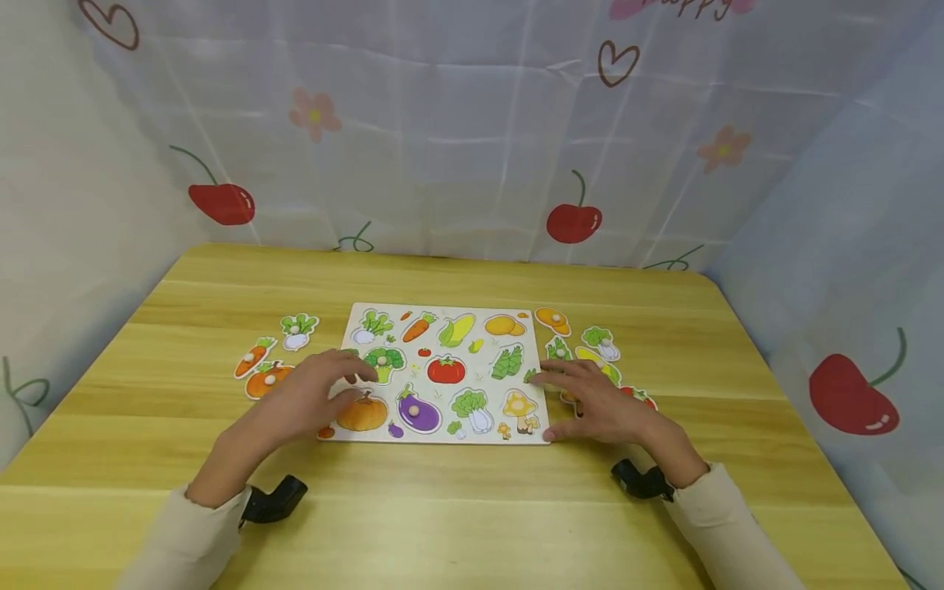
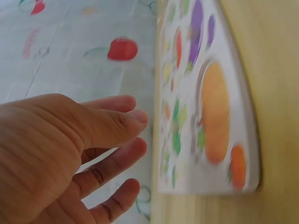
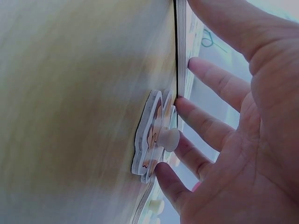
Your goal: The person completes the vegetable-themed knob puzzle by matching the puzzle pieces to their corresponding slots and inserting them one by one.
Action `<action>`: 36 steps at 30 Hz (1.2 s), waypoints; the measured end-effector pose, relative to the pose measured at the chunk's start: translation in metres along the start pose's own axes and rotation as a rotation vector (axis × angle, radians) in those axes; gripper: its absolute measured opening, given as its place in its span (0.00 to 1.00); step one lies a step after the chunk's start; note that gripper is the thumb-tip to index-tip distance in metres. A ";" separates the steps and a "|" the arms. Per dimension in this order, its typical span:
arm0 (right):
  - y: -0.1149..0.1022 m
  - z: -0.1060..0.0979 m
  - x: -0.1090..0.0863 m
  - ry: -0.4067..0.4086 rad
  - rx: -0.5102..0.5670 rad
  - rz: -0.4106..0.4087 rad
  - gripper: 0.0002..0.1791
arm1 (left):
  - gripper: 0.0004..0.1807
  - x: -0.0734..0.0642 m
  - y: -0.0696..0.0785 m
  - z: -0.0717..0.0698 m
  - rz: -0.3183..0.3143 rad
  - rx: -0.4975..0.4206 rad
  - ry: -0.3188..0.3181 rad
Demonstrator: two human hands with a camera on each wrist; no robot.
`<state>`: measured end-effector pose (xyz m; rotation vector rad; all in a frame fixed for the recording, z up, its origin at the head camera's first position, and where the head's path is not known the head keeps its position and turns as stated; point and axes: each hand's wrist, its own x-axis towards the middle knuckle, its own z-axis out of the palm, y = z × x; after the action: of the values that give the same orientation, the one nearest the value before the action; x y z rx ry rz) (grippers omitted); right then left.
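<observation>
A white wooden vegetable puzzle board [image 1: 435, 439] lies flat on the table. A knobbed broccoli piece [image 1: 382, 361] and a knobbed eggplant piece [image 1: 415, 412] sit in their matching places. My left hand [image 1: 308, 392] hovers over the board's left edge by the pumpkin picture [image 1: 361, 413], fingers loosely bent and holding nothing. At the board's right edge is my right hand [image 1: 603, 403], fingers spread, with the thumb at the lower right corner. Below its palm stands a brown-patterned piece with a white knob [image 3: 148, 135], partly hidden in the head view; the fingertips come close to it.
Left of the board lie turnip [image 1: 298, 336], carrot [image 1: 252, 358] and pumpkin [image 1: 267, 380] pieces. To the right are potato [image 1: 553, 321], bok choy [image 1: 603, 344], corn [image 1: 608, 370] and tomato [image 1: 640, 397] pieces, some overlapping. A printed curtain [image 1: 442, 164] hangs behind the table.
</observation>
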<state>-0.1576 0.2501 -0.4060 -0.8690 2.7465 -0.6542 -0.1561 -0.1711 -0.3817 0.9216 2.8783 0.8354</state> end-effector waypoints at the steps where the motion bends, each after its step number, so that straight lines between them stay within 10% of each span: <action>1: 0.000 0.000 0.000 0.001 0.001 0.002 0.42 | 0.11 -0.002 -0.005 -0.005 -0.008 -0.002 0.017; 13: 0.001 0.000 0.003 -0.008 0.013 0.010 0.43 | 0.12 -0.034 -0.052 -0.047 -0.121 0.000 0.108; 36: 0.001 0.000 -0.001 -0.004 0.008 0.020 0.44 | 0.13 -0.050 -0.090 -0.041 -0.160 0.005 0.107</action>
<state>-0.1574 0.2509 -0.4063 -0.8385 2.7434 -0.6587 -0.1697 -0.2800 -0.3979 0.6544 2.9958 0.8883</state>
